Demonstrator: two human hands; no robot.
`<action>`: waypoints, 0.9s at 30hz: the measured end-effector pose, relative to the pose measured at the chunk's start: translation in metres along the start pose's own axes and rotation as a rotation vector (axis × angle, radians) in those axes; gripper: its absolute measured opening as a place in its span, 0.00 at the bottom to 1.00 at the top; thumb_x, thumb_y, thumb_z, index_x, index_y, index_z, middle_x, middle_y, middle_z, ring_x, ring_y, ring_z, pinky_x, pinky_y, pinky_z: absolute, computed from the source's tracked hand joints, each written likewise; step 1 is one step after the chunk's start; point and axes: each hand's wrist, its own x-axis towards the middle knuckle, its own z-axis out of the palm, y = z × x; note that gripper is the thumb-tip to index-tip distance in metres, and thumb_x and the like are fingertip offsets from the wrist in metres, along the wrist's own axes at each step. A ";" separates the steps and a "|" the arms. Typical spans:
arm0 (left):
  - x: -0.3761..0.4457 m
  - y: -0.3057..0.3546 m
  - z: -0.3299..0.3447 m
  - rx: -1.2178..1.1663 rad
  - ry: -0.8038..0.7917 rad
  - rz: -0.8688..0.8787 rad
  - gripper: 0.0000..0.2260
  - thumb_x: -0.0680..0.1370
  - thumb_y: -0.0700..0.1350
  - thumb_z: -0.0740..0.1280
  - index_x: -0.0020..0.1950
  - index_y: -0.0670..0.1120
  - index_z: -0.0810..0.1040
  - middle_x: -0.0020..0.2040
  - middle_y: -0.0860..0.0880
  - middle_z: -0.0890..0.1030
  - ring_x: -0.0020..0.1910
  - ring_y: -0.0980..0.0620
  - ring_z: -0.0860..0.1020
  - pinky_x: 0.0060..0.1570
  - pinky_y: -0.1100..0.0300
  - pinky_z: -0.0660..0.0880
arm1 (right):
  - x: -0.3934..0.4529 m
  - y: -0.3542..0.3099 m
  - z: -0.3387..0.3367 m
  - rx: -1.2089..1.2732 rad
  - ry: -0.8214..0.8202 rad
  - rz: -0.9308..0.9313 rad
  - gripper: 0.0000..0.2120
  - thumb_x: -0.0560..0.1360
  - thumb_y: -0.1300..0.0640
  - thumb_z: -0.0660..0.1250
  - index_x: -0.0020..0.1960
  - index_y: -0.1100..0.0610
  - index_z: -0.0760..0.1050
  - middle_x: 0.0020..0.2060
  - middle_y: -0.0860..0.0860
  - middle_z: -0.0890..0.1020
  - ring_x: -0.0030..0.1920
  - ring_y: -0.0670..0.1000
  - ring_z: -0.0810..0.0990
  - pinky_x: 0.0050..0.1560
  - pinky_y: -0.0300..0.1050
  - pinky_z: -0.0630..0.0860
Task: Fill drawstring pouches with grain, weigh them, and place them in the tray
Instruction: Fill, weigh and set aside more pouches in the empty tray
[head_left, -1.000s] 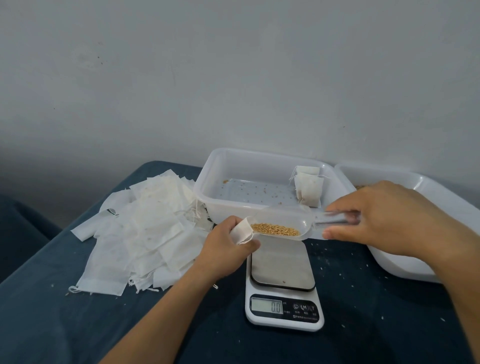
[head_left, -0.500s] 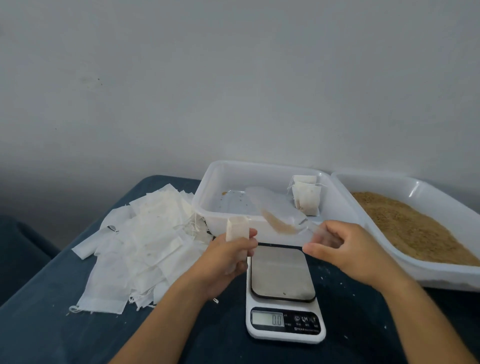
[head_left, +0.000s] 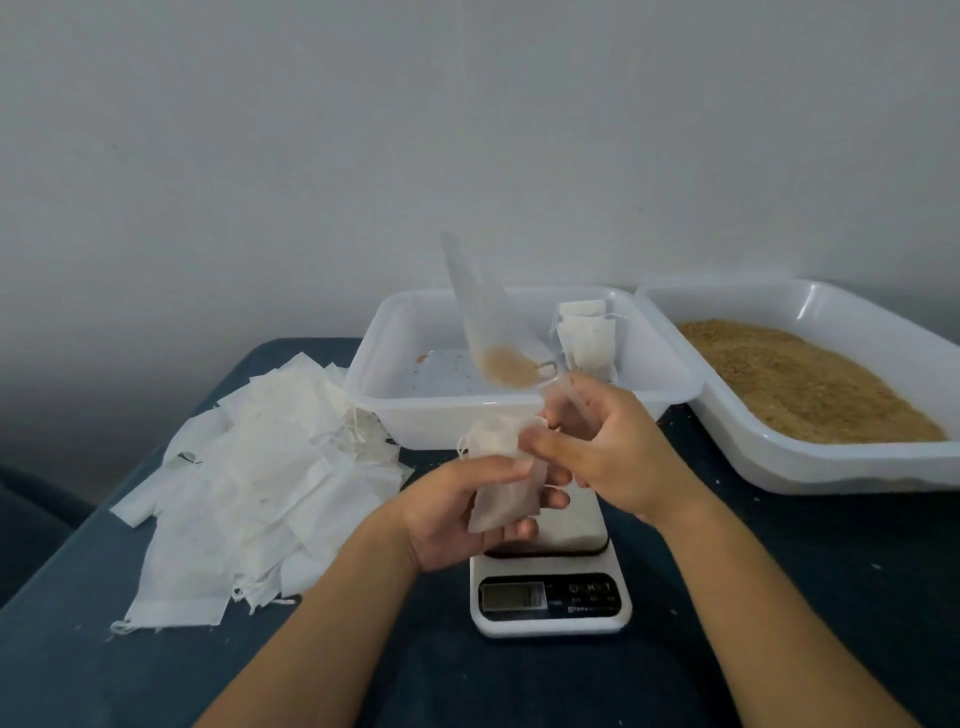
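My left hand (head_left: 462, 514) holds a small white drawstring pouch (head_left: 501, 475) above the kitchen scale (head_left: 550, 597). My right hand (head_left: 605, 441) grips the handle of a clear plastic scoop (head_left: 483, 322), which points up with a little grain at its base. Its thumb also touches the pouch's top edge. Behind them stands the white tray (head_left: 395, 374) with filled pouches (head_left: 587, 332) in its back right corner. The grain tub (head_left: 789, 379) lies to the right.
A heap of flat empty pouches (head_left: 260, 478) lies on the dark blue table at the left. Loose grains dot the table around the scale. A plain wall stands close behind the containers.
The scoop went from level and full of grain to tipped upright and nearly empty. Both hands came together over the scale, and the pouch now hangs open-topped in my left hand.
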 end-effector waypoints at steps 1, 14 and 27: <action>0.001 -0.003 -0.004 0.024 0.032 0.054 0.24 0.73 0.51 0.78 0.67 0.48 0.81 0.61 0.44 0.81 0.62 0.47 0.80 0.52 0.58 0.79 | -0.001 0.001 0.000 -0.006 0.048 -0.018 0.12 0.76 0.60 0.76 0.43 0.58 0.72 0.32 0.48 0.76 0.30 0.46 0.75 0.28 0.36 0.71; 0.016 -0.020 -0.020 0.465 0.645 0.448 0.10 0.76 0.48 0.72 0.53 0.42 0.85 0.48 0.42 0.86 0.47 0.49 0.82 0.52 0.48 0.78 | 0.001 0.020 -0.004 -0.113 0.295 -0.050 0.10 0.76 0.54 0.77 0.43 0.51 0.75 0.38 0.50 0.81 0.38 0.46 0.80 0.34 0.34 0.74; 0.015 -0.020 -0.024 0.539 0.728 0.428 0.05 0.78 0.50 0.71 0.49 0.51 0.84 0.48 0.43 0.86 0.47 0.51 0.83 0.56 0.42 0.80 | 0.000 0.039 0.001 -0.239 0.283 -0.020 0.13 0.75 0.56 0.77 0.41 0.50 0.72 0.37 0.43 0.79 0.42 0.46 0.80 0.48 0.41 0.77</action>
